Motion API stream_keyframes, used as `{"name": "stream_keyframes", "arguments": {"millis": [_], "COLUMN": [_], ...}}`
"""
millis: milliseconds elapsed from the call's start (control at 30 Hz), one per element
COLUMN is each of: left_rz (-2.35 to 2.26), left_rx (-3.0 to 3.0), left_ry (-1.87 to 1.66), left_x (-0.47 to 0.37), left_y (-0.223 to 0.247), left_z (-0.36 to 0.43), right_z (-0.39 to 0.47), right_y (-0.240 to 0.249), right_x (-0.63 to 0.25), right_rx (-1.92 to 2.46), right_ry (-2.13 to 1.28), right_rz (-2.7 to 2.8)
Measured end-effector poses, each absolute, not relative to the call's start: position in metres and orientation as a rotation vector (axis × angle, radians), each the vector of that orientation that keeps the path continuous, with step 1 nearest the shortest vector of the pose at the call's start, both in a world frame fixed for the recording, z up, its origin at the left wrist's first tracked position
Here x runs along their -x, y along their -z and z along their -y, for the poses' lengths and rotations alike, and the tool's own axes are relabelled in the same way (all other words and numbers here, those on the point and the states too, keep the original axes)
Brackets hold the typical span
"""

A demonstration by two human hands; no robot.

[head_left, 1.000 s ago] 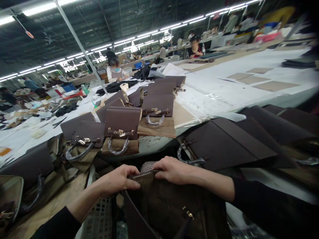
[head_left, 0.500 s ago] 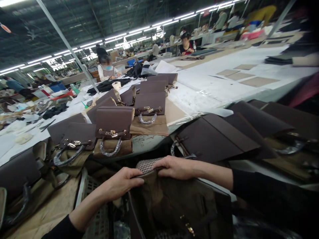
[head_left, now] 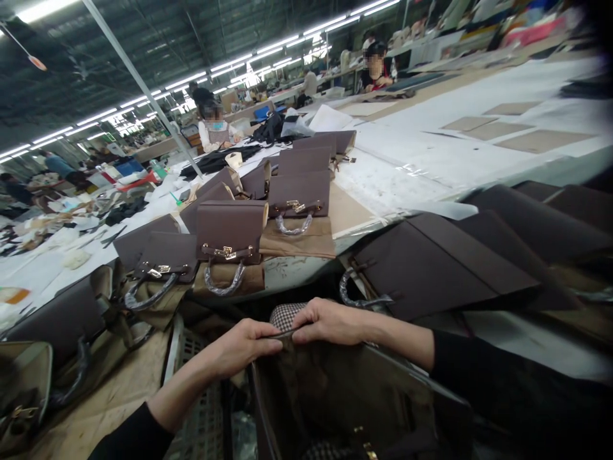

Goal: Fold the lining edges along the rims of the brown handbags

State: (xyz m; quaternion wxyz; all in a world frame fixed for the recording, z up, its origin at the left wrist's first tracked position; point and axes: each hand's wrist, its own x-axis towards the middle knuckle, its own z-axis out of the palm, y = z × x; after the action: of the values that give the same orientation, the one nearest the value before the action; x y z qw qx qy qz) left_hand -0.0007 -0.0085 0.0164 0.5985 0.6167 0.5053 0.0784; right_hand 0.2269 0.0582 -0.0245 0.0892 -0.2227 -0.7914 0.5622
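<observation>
Low in the head view, a dark brown handbag lies just in front of me, its brownish-olive lining and some gold hardware showing. My left hand pinches the bag's far edge between thumb and fingers. Right beside it, my right hand grips the same edge, the two thumbs almost meeting. Behind the hands shows a patch of black-and-white checked cloth, which may be my own clothing or a cover. The bag's lower part runs out of view.
Brown handbags with plastic-wrapped handles stand in rows ahead. More bags lie at the right. A plastic crate is under my left forearm. The white worktable holds flat panels; two people sit across it.
My hands have come closer together along the bag's edge, the right shifting slightly left. The whole scene has slid a little to the right as the head turned.
</observation>
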Motion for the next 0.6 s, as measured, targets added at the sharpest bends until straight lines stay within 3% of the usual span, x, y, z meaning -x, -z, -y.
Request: {"name": "stream_keyframes", "arguments": {"millis": [233,600], "left_rz": [-1.385,-1.324], "left_rx": [-1.927,-1.522], "left_ry": [-0.026,-0.055], "left_x": [-0.019,-0.009], "left_y": [-0.023,-0.041], "left_z": [0.002,0.017], "right_z": [-0.054,-0.06], "right_y": [0.014,0.009], "right_x": [-0.226,-0.238], "right_rx": [0.668,0.514], "right_ry": [-1.264,-1.359], "right_rz": [2.614,2.592]}}
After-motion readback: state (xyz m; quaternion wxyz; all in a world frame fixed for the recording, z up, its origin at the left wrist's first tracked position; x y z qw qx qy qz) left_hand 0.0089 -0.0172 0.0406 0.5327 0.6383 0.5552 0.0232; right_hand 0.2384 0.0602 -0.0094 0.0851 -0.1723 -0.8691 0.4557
